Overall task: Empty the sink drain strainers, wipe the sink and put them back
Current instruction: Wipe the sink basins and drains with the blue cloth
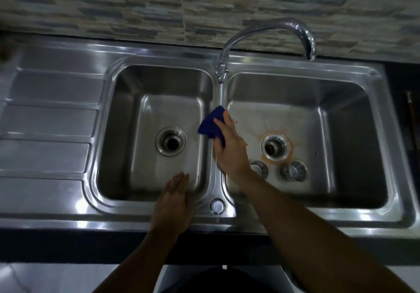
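While the right hand [229,147] grips a limp blue cloth [210,127] at the divider [219,97], the left hand [173,202] rests flat, fingers [179,180] released. Drain strainers [294,170] at six o'clock of the right drain [275,147] look light and slick: pinch their knobs.

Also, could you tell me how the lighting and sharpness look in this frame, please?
Head view: dim overall, with bright glare patches on the sink's front rim and along the faucet. Head view: the tiled wall is smeared and soft, while the right hand and blue cloth are fairly crisp. Head view: wide-angle distortion bows the counter edge.
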`<state>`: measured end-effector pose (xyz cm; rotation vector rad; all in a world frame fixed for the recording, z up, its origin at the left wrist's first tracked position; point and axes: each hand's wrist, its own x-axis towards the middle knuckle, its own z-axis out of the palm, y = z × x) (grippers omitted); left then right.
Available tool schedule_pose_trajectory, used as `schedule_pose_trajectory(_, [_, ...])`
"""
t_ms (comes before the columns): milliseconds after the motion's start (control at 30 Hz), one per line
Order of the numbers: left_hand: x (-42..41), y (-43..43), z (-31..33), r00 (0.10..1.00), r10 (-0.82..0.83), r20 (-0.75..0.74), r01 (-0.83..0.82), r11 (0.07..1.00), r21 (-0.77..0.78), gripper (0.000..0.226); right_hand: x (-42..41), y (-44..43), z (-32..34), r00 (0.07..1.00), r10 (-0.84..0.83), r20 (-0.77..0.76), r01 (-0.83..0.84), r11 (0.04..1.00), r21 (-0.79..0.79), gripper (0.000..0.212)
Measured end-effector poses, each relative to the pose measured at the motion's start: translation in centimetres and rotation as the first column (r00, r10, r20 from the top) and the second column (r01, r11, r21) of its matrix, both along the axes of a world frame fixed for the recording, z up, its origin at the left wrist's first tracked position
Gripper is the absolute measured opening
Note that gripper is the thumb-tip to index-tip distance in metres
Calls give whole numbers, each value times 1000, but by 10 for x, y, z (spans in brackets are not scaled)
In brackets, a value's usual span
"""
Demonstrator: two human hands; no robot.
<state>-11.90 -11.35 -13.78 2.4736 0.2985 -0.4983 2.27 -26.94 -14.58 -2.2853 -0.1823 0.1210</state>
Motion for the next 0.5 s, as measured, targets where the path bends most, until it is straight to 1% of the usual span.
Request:
schedule_pose_trajectory(67, [13,-4,2,998,52,-21,-53,999,-14,52,35,0,4,1000,16,-22,-15,999,47,46])
schedule_pose_trajectory(133, [31,-11,4,997,66,-26,-67,998,-19,52,59,-8,4,999,32,-42,-26,992,123,43])
schedule_pose_trajectory(167, [40,-14,7,998,63,-27,-63,998,-23,52,64,-14,3,998,7,-57,2,987,158,42])
schedule_pose_trajectory(200, [50,-18,9,998,57,-17,-57,998,-26,52,66,-22,1,996,-56,-76,69,982,178,40])
schedule_pose_trajectory(267, [71,-25,12,998,45,35,-44,998,-35,53,67,-39,-2,959,-255,-120,274,946,173,37])
schedule_pose_trajectory(300, [82,-28,14,998,41,57,-38,998,-52,54,66,-47,-2,935,-338,-109,352,920,171,35])
schedule_pose_trajectory(333, [96,-34,14,996,37,78,-30,996,-84,55,67,-55,0,924,-378,-60,382,905,186,35])
schedule_pose_trajectory(367, [108,-40,14,994,32,103,-19,993,-119,56,69,-61,4,925,-379,5,370,905,212,40])
schedule_pose_trajectory(433, [130,-54,12,985,14,174,14,987,-160,57,86,-66,13,947,-287,142,249,939,236,48])
schedule_pose_trajectory(500, [148,-66,7,970,-20,242,60,986,-158,58,117,-66,17,962,-145,231,107,980,168,53])
